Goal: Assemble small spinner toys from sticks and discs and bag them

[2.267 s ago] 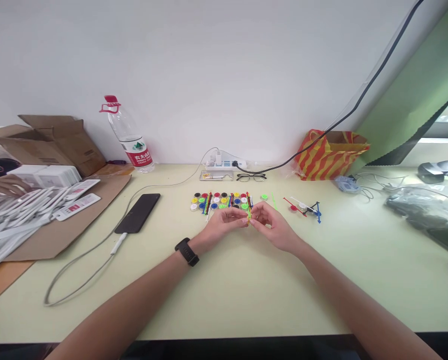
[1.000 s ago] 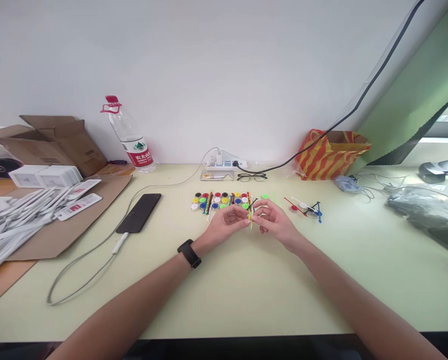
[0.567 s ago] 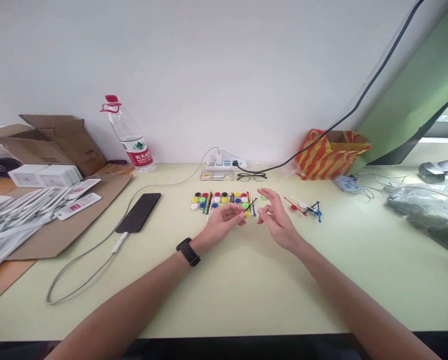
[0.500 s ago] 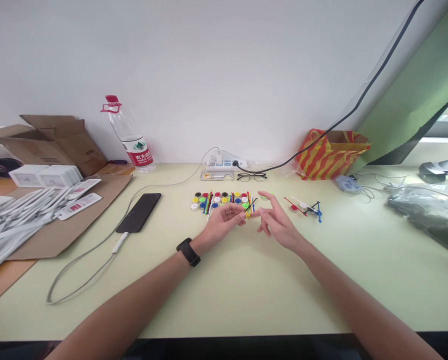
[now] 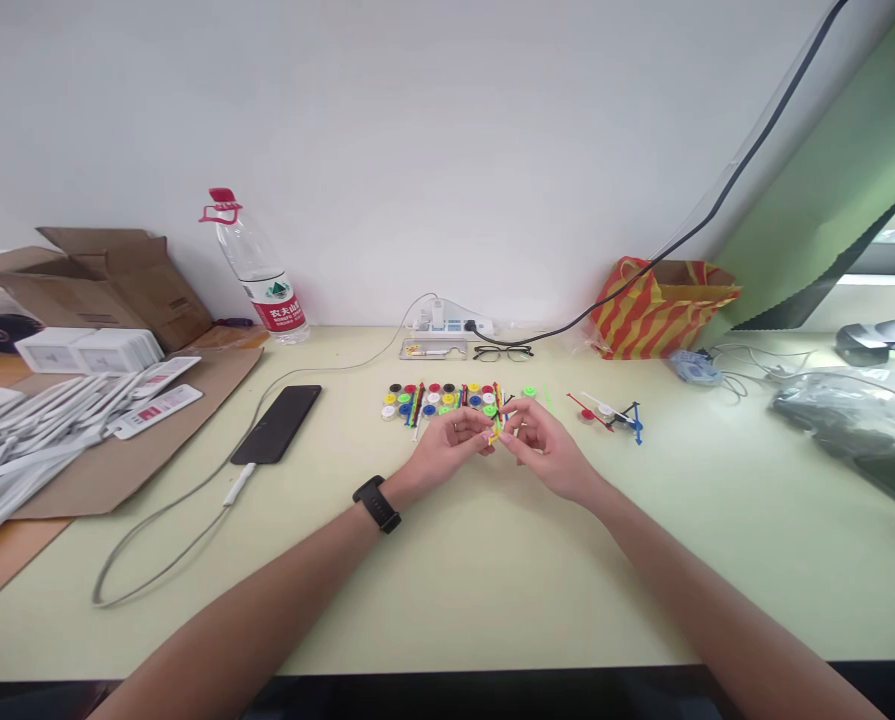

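My left hand (image 5: 451,445) pinches a small yellow plastic piece (image 5: 494,436) with a dark thin rod on it. Thumb and index finger of my right hand (image 5: 548,450) close on the same piece from the other side. Fingertips hide part of it, so its exact shape is unclear. Just beyond the hands lie rows of coloured plastic discs (image 5: 434,398) and bundles of thin coloured rods (image 5: 415,405). To the right rests a joined assembly of red, white, black and blue rods (image 5: 610,414). A green disc (image 5: 529,392) and a green rod (image 5: 547,397) lie behind my right hand.
A black phone (image 5: 278,425) on a charging cable lies left, before a water bottle (image 5: 271,285). Glasses (image 5: 503,353), a clear case (image 5: 433,350) and a power strip (image 5: 454,327) line the wall. A striped bag (image 5: 661,315) stands right; cardboard boxes (image 5: 109,285) stand left.
My right hand has moved in to the left, and its spread fingers have closed on the yellow piece. The green disc and green rod behind it now show more fully.
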A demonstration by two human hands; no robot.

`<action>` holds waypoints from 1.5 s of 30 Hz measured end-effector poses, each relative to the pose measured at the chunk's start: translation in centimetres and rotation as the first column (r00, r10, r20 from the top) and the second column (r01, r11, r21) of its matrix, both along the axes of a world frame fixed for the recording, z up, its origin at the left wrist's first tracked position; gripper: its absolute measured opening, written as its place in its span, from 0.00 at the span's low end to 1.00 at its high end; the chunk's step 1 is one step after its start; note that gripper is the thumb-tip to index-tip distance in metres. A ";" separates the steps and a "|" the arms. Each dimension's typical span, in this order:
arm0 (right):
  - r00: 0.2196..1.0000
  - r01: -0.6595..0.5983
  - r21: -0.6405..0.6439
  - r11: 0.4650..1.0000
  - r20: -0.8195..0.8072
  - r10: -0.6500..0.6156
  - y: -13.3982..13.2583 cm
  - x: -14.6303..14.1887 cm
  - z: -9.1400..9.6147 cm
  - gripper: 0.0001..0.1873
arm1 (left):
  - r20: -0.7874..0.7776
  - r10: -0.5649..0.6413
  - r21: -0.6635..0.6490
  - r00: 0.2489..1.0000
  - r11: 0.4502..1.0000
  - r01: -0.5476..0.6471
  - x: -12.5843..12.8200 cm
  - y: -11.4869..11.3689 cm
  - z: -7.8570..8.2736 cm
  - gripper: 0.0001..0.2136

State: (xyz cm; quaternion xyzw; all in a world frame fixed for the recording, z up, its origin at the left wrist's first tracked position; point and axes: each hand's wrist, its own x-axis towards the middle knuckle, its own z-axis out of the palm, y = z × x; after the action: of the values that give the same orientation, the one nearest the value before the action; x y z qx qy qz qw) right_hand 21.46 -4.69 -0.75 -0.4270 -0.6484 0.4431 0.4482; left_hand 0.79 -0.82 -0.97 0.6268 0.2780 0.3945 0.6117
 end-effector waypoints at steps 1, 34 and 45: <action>1.000 -0.002 0.003 1.000 0.012 0.001 0.0 0.0 -0.1 0.19 | 0.001 -0.002 -0.002 1.000 1.000 0.002 0.0 0.0 0.0 0.15; 1.000 0.002 0.022 1.000 0.008 -0.002 -0.1 -0.1 -0.2 0.21 | -0.029 -0.005 0.025 1.000 1.000 0.006 -0.2 -0.2 0.2 0.14; 0.993 0.000 0.078 0.997 0.114 -0.009 0.3 0.5 0.0 0.18 | -0.135 -0.068 -0.049 0.988 0.997 0.062 0.0 -0.3 -0.2 0.25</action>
State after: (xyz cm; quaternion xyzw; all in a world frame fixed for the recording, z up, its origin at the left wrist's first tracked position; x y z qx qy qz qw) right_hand 21.92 -4.40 -0.77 -0.4354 -0.6888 0.3914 0.4275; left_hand 0.79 -1.08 -1.16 0.6474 0.3075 0.3241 0.6174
